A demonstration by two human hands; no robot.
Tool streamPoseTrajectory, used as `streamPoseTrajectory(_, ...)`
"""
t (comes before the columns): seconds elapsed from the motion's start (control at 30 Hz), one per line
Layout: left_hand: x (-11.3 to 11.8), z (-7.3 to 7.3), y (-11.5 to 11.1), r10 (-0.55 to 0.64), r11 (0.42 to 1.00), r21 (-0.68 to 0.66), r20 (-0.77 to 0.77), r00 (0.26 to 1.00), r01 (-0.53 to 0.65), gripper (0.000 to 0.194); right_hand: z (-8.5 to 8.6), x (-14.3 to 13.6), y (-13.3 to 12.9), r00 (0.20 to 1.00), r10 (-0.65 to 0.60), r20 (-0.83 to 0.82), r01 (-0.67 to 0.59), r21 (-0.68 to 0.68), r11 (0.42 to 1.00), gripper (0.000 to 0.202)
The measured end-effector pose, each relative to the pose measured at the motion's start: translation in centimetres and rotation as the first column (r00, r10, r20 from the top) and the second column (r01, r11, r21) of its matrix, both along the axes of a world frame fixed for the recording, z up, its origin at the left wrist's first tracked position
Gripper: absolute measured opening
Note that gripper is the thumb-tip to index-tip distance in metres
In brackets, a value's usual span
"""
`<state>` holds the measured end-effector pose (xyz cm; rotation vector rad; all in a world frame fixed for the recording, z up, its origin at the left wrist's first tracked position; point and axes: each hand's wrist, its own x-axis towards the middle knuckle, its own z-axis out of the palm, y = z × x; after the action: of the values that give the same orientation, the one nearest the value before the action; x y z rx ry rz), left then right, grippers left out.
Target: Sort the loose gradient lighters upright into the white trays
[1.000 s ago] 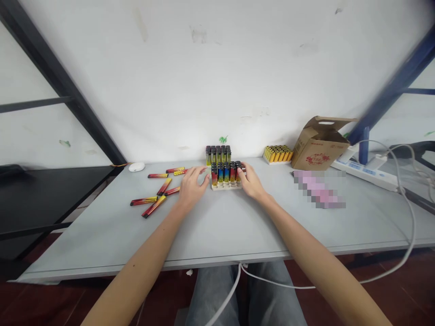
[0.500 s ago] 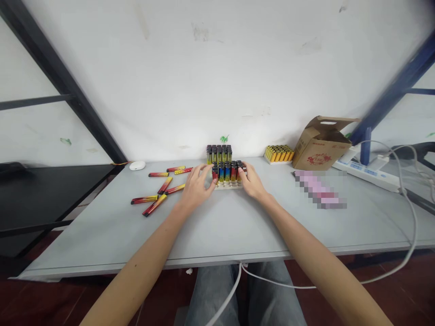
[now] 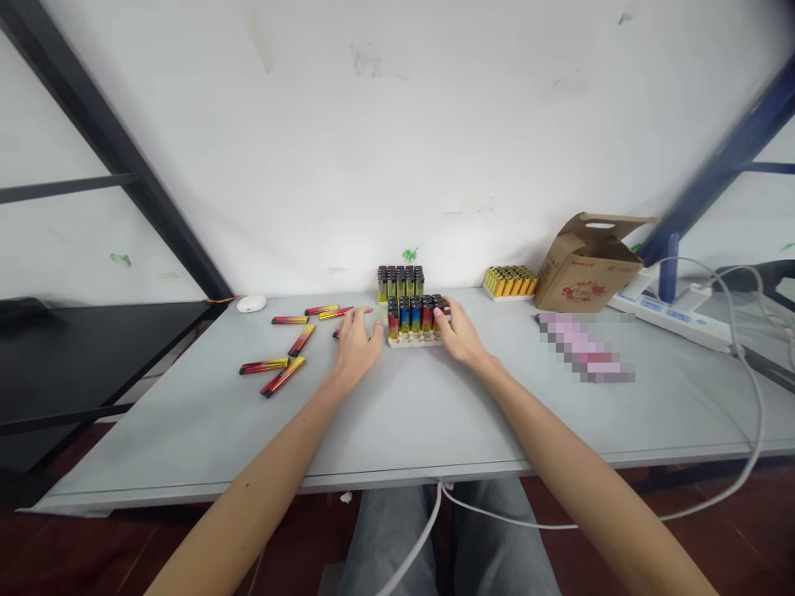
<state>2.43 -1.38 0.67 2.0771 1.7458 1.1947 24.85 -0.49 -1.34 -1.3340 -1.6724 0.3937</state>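
In front of me, a pale rack [image 3: 413, 339] holds upright lighters [image 3: 416, 316] with black tops and red, blue and yellow bodies. My right hand [image 3: 458, 333] grips the rack's right end, its thumb against the front lighters there; its other fingers go behind. My left hand [image 3: 358, 348] is curled just left of the rack, thumb apart from the fingers. From its left side pokes the end of a red lighter [image 3: 336, 334], mostly hidden under the hand. Several loose red-and-yellow lighters [image 3: 302, 340] lie on the table to the left.
Behind the rack stands a block of yellow-green lighters [image 3: 401, 285] near the wall. Toward the right are a tray of yellow cylinders [image 3: 511, 282], an open cardboard box [image 3: 580, 269], a blurred pink item [image 3: 580, 346] and a power strip [image 3: 674, 319]. A white case [image 3: 252, 304] lies at back left.
My left hand has moved left, away from the rack's left end. The loose lighter beside it has shifted and is now mostly under the hand. My right hand stays on the rack.
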Motion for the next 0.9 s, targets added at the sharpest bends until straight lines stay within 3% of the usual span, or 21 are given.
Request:
streamPoseTrajectory(0.1, -0.7, 0.0, 0.1, 0.129, 0.992, 0.026, -0.159, 0.979, -0.127, 0.033, -0.1, 0.0, 0.1, 1.0, 0.002, -0.005, -0.002, -0.004, 1.0, 0.059)
streamPoseTrajectory(0.2, -1.6, -0.2, 0.3, 0.279, 0.952, -0.021, -0.344, 0.896, -0.305, 0.041, -0.1, 0.1, 0.1, 1.0, 0.001, -0.001, -0.001, -0.003, 1.0, 0.059)
streamPoseTrajectory(0.3, -2.1, -0.2, 0.3, 0.272, 0.927, -0.11, -0.457, 0.847, -0.358, 0.054, -0.2, 0.1, 0.2, 1.0, -0.006, -0.003, 0.006, 0.004, 1.0, 0.059)
streamPoseTrajectory(0.43, -2.4, 0.0, 0.4, 0.228, 0.93, -0.15, -0.484, 0.845, -0.337, 0.057, -0.2, 0.1, 0.2, 1.0, -0.004, -0.008, 0.004, -0.005, 1.0, 0.06)
streamPoseTrajectory(0.63, -2.8, -0.8, 1.2, 0.117, 0.981, -0.097, -0.38, 0.918, -0.165, 0.051, -0.2, 0.1, 0.2, 1.0, 0.009, -0.003, -0.009, 0.007, 1.0, 0.058)
streamPoseTrajectory(0.77, -2.8, -1.2, 1.8, 0.05, 0.994, -0.086, -0.166, 0.985, -0.065, 0.053, -0.1, 0.1, 0.1, 1.0, -0.003, 0.023, 0.003, -0.015, 1.0, 0.059)
streamPoseTrajectory(0.9, -2.5, -0.3, 2.0, 0.039, 0.997, -0.064, 0.042, 0.998, -0.036, 0.038, -0.1, 0.1, 0.1, 1.0, -0.002, 0.028, 0.002, -0.011, 1.0, 0.059)
